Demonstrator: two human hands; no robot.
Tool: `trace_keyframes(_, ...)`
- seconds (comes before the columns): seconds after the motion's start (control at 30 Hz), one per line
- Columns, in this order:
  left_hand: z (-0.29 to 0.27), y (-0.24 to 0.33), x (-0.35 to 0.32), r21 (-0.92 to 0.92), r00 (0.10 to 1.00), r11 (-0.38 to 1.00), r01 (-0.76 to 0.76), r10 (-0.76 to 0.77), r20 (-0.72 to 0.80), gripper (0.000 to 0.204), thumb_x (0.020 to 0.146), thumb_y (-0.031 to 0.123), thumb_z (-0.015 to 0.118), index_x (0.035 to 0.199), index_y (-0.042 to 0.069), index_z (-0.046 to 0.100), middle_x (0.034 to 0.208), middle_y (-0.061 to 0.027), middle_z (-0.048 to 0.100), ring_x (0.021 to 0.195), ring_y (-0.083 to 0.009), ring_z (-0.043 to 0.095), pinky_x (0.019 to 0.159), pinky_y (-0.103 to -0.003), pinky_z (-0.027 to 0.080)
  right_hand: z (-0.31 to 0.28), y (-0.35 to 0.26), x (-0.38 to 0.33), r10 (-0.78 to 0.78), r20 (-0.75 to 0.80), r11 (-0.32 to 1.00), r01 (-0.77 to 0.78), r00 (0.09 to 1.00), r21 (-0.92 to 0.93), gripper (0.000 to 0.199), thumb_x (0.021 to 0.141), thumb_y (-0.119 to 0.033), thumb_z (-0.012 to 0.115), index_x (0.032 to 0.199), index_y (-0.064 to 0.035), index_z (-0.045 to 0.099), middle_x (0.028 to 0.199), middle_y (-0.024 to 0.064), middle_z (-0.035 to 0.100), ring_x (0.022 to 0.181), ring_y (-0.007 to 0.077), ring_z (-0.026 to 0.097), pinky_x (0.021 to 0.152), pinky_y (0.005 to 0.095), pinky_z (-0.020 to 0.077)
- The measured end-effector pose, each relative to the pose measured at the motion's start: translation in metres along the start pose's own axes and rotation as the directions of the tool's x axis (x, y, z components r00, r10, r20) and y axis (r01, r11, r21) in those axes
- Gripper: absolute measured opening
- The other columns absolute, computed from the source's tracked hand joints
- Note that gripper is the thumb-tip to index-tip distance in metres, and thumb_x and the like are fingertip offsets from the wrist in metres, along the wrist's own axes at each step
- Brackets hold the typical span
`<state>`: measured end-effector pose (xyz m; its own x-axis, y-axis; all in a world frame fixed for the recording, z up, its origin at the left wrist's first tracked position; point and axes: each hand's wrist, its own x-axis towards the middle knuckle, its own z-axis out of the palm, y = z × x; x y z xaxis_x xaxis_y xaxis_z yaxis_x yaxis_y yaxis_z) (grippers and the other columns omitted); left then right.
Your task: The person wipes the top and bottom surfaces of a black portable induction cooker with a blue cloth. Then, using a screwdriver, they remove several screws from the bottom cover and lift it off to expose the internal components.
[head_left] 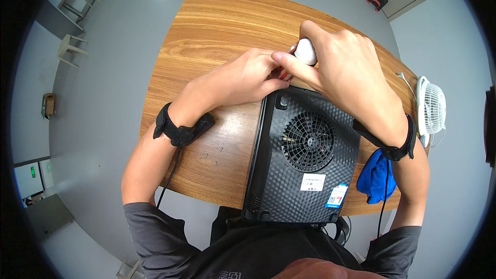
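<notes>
Left grip (247, 76) and right grip (345, 58) close together, fingers (311, 31) curled, forearms (150, 170) angled inward.

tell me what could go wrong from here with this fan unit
The small screws lie loose on the table, so the left forearm could knock them away. The black fan unit reaches the table's near edge and might slide off if pushed. The white-ended tool in the right hand could slip into the left hand beside it.
</notes>
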<state>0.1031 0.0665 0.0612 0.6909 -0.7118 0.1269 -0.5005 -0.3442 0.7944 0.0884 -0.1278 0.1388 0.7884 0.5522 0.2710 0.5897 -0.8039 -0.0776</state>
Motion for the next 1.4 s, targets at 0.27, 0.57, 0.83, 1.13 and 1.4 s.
trace_keyframes(0.27,0.008,-0.003,0.002,0.007,0.988,0.995,-0.099,0.1,-0.119,0.021,0.086,0.012,0.073,0.095,-0.005,0.063,0.086,-0.0205,0.069,0.079,-0.0362,0.067,0.073,-0.041,0.054,-0.011,-0.001,-0.002,-0.028,0.061,1.0,0.029,0.998,-0.004,0.037,0.09,-0.038,0.068,0.087,-0.0028,0.061,0.063,0.0146,0.065,0.061,0.0355,0.067,0.057,0.0437,0.0533)
trace_keyframes(0.57,0.013,-0.001,-0.001,0.076,0.979,0.995,-0.057,0.071,-0.193,0.023,0.082,0.013,0.077,0.088,-0.003,0.062,0.082,-0.0185,0.067,0.078,-0.0385,0.065,0.069,-0.044,0.052,-0.021,-0.002,-0.002,-0.079,0.135,0.997,0.077,0.988,0.021,0.027,0.085,-0.029,0.071,0.088,-0.0037,0.06,0.068,0.016,0.066,0.066,0.038,0.068,0.057,0.045,0.0527)
trace_keyframes(0.83,0.008,-0.007,-0.002,0.027,0.985,0.991,-0.13,0.132,-0.109,0.02,0.083,0.011,0.075,0.085,-0.005,0.063,0.08,-0.0195,0.066,0.074,-0.0385,0.064,0.068,-0.044,0.051,-0.016,-0.005,-0.004,-0.103,0.168,0.995,0.104,0.98,0.0,0.038,0.089,-0.041,0.07,0.091,-0.0035,0.064,0.064,0.0151,0.066,0.062,0.0346,0.069,0.054,0.0435,0.053)
trace_keyframes(1.13,0.0,0.009,0.003,-0.032,1.0,0.999,0.023,-0.023,0.017,0.015,0.083,0.01,0.069,0.082,-0.004,0.063,0.074,-0.0204,0.067,0.068,-0.0376,0.064,0.064,-0.043,0.05,-0.012,-0.02,-0.014,0.037,0.155,0.983,-0.008,0.987,-0.182,0.052,0.091,-0.054,0.066,0.077,-0.0044,0.061,0.055,0.013,0.061,0.053,0.0325,0.064,0.05,0.0397,0.0499)
trace_keyframes(1.4,-0.008,0.018,0.005,0.031,0.998,0.998,0.05,-0.051,0.042,0.014,0.081,0.01,0.067,0.085,-0.003,0.065,0.074,-0.0188,0.067,0.067,-0.0323,0.066,0.064,-0.04,0.051,-0.01,-0.007,-0.013,-0.1,0.212,0.995,0.097,0.972,0.021,0.032,0.091,-0.033,0.07,0.09,-0.0024,0.062,0.068,0.0148,0.067,0.066,0.0354,0.069,0.058,0.0435,0.0536)
